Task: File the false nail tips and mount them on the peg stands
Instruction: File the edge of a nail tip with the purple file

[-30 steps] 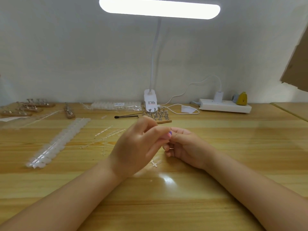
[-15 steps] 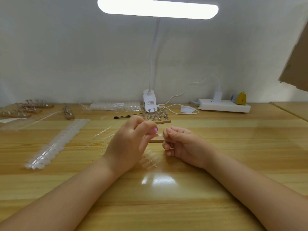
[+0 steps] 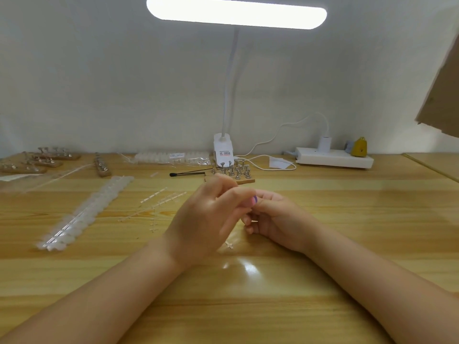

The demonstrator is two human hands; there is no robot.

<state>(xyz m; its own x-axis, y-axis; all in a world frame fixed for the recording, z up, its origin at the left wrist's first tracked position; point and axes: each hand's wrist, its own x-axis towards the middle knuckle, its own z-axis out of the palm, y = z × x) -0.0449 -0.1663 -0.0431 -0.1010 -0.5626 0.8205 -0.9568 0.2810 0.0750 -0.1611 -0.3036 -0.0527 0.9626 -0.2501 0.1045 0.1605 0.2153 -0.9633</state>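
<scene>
Moved since half a second ago: left hand [image 3: 206,219] swung back across to meet right hand [image 3: 275,219], fingertips now touching at centre of table [image 3: 323,256], covering the gap seen earlier. Grip: both hands curled closed, presumably on a nail tip, but it is hidden, so held contents cannot be told; peg stand [image 3: 233,173] sits just behind, loose nail-tip strips [image 3: 87,212] left. Risk, judged: small clear tip could slip unseen onto the glossy wood.

A wooden table [image 3: 347,232] carries a long strip of nail tips [image 3: 84,214], bare plastic strips [image 3: 159,202] and a peg stand [image 3: 232,171]. More stands [image 3: 37,160], a lamp base [image 3: 223,152] and a power strip [image 3: 334,157] sit along the wall.
</scene>
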